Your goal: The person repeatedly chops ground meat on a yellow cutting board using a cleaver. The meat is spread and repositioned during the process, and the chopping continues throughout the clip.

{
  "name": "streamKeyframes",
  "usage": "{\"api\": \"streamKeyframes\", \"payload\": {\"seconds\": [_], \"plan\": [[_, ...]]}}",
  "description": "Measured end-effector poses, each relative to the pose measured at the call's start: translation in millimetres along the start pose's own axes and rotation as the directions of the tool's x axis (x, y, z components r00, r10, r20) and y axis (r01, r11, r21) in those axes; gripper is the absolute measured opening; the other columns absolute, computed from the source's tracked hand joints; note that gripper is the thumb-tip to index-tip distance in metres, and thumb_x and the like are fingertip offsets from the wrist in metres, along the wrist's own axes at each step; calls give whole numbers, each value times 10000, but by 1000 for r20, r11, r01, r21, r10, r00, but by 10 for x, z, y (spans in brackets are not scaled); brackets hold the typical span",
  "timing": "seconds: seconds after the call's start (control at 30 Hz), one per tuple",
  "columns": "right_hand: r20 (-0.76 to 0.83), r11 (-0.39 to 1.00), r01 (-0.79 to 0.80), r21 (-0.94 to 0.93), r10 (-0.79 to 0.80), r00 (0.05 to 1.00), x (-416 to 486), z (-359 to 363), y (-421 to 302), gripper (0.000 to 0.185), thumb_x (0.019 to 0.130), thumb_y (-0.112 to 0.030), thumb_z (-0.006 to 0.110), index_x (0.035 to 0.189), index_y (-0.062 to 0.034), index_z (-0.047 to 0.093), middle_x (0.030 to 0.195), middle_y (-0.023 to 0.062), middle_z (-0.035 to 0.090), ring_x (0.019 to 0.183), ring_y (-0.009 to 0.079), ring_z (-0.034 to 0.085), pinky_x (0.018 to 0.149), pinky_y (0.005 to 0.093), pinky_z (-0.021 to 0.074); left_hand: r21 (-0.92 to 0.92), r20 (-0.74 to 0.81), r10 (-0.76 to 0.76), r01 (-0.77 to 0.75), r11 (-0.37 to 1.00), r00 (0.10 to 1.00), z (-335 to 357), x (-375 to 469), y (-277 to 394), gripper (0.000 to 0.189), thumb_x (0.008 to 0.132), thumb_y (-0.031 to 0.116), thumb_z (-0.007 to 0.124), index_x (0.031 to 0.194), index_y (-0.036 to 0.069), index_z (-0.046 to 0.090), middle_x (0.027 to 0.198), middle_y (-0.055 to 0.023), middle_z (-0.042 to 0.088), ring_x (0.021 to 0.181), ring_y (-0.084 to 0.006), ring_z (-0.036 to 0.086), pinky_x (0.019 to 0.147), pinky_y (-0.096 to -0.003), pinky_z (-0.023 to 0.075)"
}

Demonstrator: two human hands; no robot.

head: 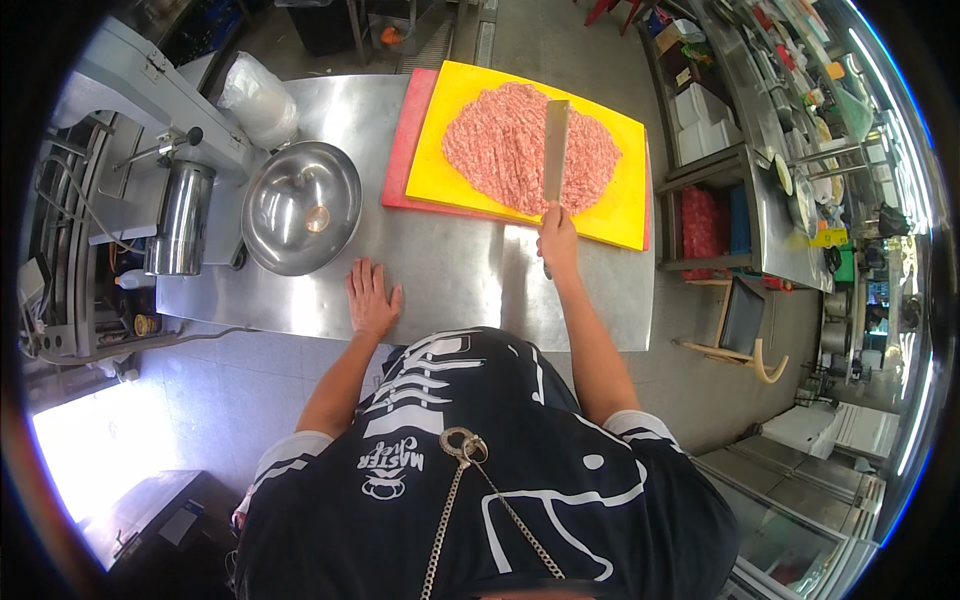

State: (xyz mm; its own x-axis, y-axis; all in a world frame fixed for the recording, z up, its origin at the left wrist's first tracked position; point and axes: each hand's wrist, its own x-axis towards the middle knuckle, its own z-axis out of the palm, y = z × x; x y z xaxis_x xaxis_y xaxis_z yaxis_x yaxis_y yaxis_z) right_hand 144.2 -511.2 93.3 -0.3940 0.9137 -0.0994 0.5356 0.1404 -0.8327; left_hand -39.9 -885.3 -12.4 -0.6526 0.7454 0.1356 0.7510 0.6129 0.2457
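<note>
Ground meat [499,146] lies spread in a broad, ridged mound on a yellow cutting board [450,82], which rests over a red cutting board [401,161]. My right hand [559,236] grips the handle of a cleaver [556,146]; its long blade lies over the right part of the meat and hides what is beneath it. Flat on the steel table [450,277], near its front edge, rests my left hand [373,300], fingers apart and holding nothing. A steel bowl [281,217] stands beyond and left of that hand.
A roll of clear plastic bags [259,101] stands behind the bowl. At the left are a steel cylinder [184,217] and a grey machine [142,82]. Steel shelving [705,176] with boxes runs along the right, and a wooden-framed chair [739,322] is on the floor below it.
</note>
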Motion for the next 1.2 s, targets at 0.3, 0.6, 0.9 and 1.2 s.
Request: {"api": "streamKeyframes", "payload": {"seconds": [0.3, 0.6, 0.9, 1.2], "plan": [[-12, 986, 80, -144, -82, 997, 1, -4, 2, 631, 1101, -583, 448, 930, -8, 643, 663, 77, 567, 500, 185, 575, 470, 367, 501, -9, 3, 10, -10, 1000, 1000, 12, -17, -16, 679, 984, 414, 642, 1483, -19, 487, 1659, -258, 366, 1586, -439, 258, 1285, -610, 208], [60, 996, -42, -79, 47, 997, -48, -88, -99, 618, 1108, -578, 439, 898, -24, 615, 638, 47, 533, 478, 165, 546, 439, 344, 482, -11, -4, -5, 5, 1000, 1000, 25, -23, -21, 676, 978, 421, 654, 1475, -11, 501, 1657, -245, 375, 1587, -424, 264, 1283, -602, 217], [-63, 949, 243, -201, -260, 963, -27, -47, 23, 625, 1112, -589, 433, 872, -39, 609, 647, 51, 547, 482, 163, 551, 441, 348, 481, 8, 43, -19, 19, 1000, 999, -9, -26, -9, 680, 1000, 457, 612, 1493, 3, 497, 1670, -237, 372, 1602, -412, 242, 1301, -600, 193], [118, 981, -194, 10, 191, 974, -71, -202, -268, 597, 1112, -566, 439, 884, -39, 603, 638, 35, 513, 462, 148, 518, 429, 341, 465, -26, 21, -8, 8, 1000, 1000, -11, -32, -7, 667, 989, 421, 635, 1477, -10, 491, 1655, -246, 377, 1587, -425, 264, 1286, -611, 208]]}}
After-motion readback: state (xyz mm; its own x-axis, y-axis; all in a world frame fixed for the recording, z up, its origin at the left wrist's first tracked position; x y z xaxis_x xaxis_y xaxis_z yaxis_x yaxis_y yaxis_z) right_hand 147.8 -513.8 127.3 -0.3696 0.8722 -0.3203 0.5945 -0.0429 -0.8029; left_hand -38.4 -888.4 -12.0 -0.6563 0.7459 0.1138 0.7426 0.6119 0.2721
